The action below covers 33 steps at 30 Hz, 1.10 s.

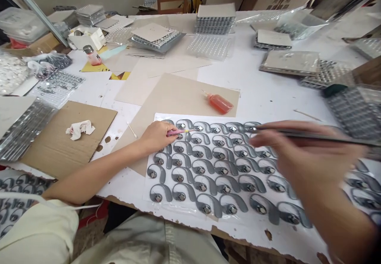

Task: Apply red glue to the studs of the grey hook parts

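My left hand (158, 136) is closed on a thin pink pointed tool (177, 132) with a yellow band, its tip reaching toward a part in the back row. My right hand (309, 157), blurred by motion, grips long dark tweezers (315, 136) whose tips point left over the back row's right end. Beneath both hands lies a white sheet (175, 210) bearing rows of grey ear-hook-shaped parts (208, 184). Each has a small round silver piece at one end, some with fine wires. Whether the tweezers touch a part is unclear.
Behind the sheet, a bottle of red liquid (219, 103) lies on grey cardboard (178, 93). A cotton swab (131, 130) is at left, near crumpled tissue (79, 129) on brown cardboard (59, 145). Stacked trays (214, 20) stand at the back, a plastic bin (303, 26) at right.
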Tool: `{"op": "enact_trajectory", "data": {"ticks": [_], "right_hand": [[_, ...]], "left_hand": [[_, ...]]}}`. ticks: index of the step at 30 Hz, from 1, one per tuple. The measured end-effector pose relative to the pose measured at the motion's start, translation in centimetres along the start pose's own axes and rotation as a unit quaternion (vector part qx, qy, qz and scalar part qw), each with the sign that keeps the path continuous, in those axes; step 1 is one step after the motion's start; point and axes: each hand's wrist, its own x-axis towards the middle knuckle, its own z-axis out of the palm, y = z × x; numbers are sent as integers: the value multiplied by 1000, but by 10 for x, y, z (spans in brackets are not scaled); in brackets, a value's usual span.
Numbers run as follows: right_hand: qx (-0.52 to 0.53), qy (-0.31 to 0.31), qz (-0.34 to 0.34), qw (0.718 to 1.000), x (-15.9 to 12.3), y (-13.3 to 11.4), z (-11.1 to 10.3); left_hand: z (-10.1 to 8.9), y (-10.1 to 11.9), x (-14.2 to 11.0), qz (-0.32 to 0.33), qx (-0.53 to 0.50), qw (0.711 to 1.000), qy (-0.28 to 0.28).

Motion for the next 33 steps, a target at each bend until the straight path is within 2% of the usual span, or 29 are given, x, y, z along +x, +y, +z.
{"op": "enact_trajectory", "data": {"ticks": [1, 2, 5, 8, 17, 29, 33], "right_hand": [[-16, -34, -18, 999, -7, 2, 12], [3, -91, -68, 994, -13, 5, 25], [32, -140, -212, 967, -23, 12, 57], [17, -151, -267, 952, -26, 19, 73], [6, -157, -261, 953, -29, 31, 79], [7, -164, -248, 955, -31, 29, 79], [5, -168, -248, 954, -32, 28, 79]], "left_hand": [[0, 1, 0, 4, 11, 1000, -2], [-1, 3, 0, 8, 21, 1000, -4], [-2, 6, 1, 19, 43, 999, -9], [-3, 9, 2, 28, 61, 998, -16], [-4, 16, 1, 48, 154, 986, -34], [7, 14, -5, 112, 315, 942, -34], [11, 8, -3, 130, 314, 940, 4]]}}
